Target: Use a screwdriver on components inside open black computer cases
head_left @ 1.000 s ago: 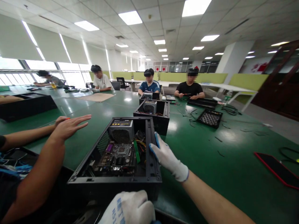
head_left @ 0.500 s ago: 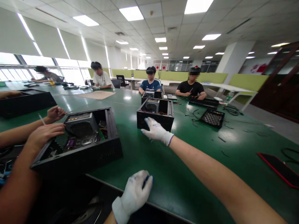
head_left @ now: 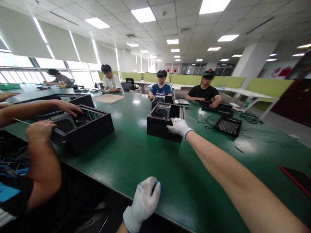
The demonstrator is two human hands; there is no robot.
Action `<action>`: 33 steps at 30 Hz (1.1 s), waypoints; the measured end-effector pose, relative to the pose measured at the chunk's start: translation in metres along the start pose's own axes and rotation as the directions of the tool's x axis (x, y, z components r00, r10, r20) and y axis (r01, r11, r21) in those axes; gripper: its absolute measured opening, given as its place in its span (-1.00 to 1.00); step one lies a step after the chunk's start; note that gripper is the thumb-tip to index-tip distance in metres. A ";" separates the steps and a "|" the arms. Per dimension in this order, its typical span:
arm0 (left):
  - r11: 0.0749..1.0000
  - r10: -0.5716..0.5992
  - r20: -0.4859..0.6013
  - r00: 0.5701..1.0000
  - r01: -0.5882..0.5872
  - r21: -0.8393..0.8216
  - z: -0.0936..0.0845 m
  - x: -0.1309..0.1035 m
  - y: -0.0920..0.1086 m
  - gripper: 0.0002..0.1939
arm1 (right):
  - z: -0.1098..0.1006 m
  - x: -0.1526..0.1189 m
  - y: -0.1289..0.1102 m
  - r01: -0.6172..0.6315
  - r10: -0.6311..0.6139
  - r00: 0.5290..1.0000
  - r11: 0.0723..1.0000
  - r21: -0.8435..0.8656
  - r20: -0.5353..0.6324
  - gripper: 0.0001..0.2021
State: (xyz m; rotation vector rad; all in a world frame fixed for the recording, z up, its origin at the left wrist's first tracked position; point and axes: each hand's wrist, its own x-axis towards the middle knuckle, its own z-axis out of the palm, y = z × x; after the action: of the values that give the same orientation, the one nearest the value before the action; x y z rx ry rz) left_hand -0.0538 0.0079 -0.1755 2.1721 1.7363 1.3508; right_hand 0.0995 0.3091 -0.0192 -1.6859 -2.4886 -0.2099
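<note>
My right hand, in a white glove, reaches out to the black computer case in the middle of the table. Its fingers lie over the case's near top rim and the thumb is against the near wall. The case lies open side up, and a grey power supply shows inside. Down at the table's front edge my left hand, also gloved, is curled, with blue glove coating showing by the thumb. What those fingers hold, if anything, is hidden.
At left, a neighbour's bare hands rest on another open computer case. Several people sit across the green table. A black tray, cables and a red-edged black panel lie to the right.
My right hand has moved from before the case onto its near rim. The neighbour's case has turned and shifted farther away along the table. The left hand stays at the edge.
</note>
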 end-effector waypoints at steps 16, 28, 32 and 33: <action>1.000 -0.002 -0.072 0.997 0.000 -0.021 -0.013 0.004 0.013 -0.80 | -0.041 -0.184 0.011 0.238 -0.239 0.970 0.971 -0.030 -0.040 -0.60; 0.954 0.263 0.189 0.946 -0.285 0.099 -0.081 0.086 0.118 -0.77 | -0.058 -0.322 0.033 0.421 -0.394 0.899 0.897 0.133 -0.192 -0.72; 0.935 0.311 0.363 0.878 -0.352 0.049 -0.079 0.090 0.133 -0.77 | -0.065 -0.350 0.035 0.479 -0.429 0.867 0.858 0.184 -0.255 -0.85; 0.931 0.313 0.400 0.861 -0.362 0.051 -0.077 0.088 0.134 -0.79 | -0.067 -0.356 0.035 0.489 -0.431 0.860 0.849 0.200 -0.274 -0.87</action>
State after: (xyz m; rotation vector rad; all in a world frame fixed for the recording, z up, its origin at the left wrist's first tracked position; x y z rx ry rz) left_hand -0.0015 -0.0058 -0.0056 2.6843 1.3691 0.7850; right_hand 0.2653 -0.0148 -0.0170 -0.8872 -2.5700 -0.0954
